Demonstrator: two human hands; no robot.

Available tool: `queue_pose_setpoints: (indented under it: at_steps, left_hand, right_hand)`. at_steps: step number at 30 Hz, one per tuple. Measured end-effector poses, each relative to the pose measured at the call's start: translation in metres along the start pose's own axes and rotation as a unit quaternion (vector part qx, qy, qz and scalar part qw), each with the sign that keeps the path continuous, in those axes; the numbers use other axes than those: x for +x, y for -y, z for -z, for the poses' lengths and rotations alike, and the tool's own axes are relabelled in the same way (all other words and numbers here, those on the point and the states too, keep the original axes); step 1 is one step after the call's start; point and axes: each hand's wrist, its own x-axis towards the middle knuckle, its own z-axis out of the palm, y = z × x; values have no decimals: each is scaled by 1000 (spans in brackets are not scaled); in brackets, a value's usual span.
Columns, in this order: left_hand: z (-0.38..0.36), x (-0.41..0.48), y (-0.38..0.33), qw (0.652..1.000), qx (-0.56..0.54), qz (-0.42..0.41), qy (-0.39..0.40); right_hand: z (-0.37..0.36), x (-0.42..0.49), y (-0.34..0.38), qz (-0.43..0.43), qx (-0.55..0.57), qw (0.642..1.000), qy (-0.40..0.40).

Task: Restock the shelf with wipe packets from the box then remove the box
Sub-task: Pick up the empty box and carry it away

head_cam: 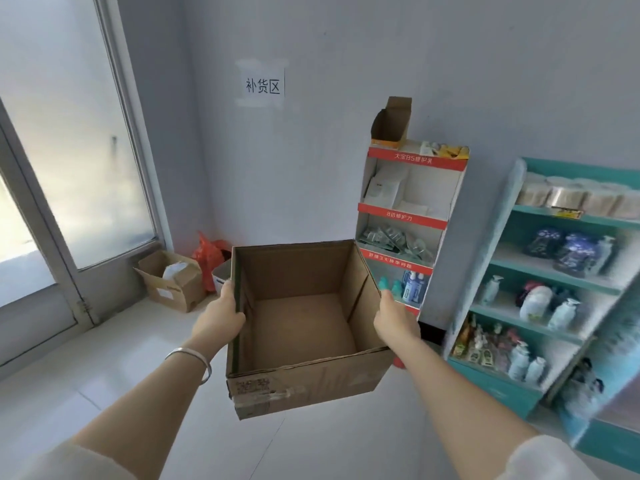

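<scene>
Your left grip [218,317] closes over the left rim of the box [304,379], and your right grip [394,320] curls round the right rim. Held at both sides, the box stays level, empty and clear of the floor [104,375], probably for carrying off. Wipe packets [394,239] lie on the shelf [408,216] behind.

box [304,327] between both hands, shelf [408,220] behind right

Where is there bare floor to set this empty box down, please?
The bare tile lies left, between the glass door and the held box. The corner is crowded: an open carton and red bag. The teal shelf and display stand fill the right.
</scene>
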Motion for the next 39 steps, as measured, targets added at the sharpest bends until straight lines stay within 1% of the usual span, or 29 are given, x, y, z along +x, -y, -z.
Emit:
queue_pose_setpoints:
  at_steps: [3,6,10,13,17,20,23,26,31,37,39]
  left_hand:
    - [-2,61,2,1000,-4,18,-12]
    - [-2,112,15,999,-23,46,-11]
    - [13,175,55,994,-19,101,-25]
    - [24,228,89,990,-11,137,-42]
    - [25,312,116,989,-5,144,-40]
    - [20,380,115,990,-3,139,-18]
    - [10,451,102,993,-3,114,11]
    - [-5,523,89,997,10,72,25]
    - [-39,609,62,997,7,42,69]
    - [-73,696,45,995,-17,47,82]
    - [-79,721,42,993,-10,58,99]
  right_hand:
    - [-10,65,26,17,6,1000,10]
    - [-22,123,60,52,9,998,18]
    - [-52,180,119,103,14,993,52]
    - [-82,220,162,119,38,989,76]
    - [-119,283,206,109,62,988,93]
    - [-136,337,228,86,56,990,93]
    - [-145,393,240,52,42,994,88]
    - [-153,446,244,10,35,997,75]
    - [-164,521,232,-34,14,997,68]
    - [-186,618,229,-38,13,997,72]
    - [-193,648,230,-41,19,996,76]
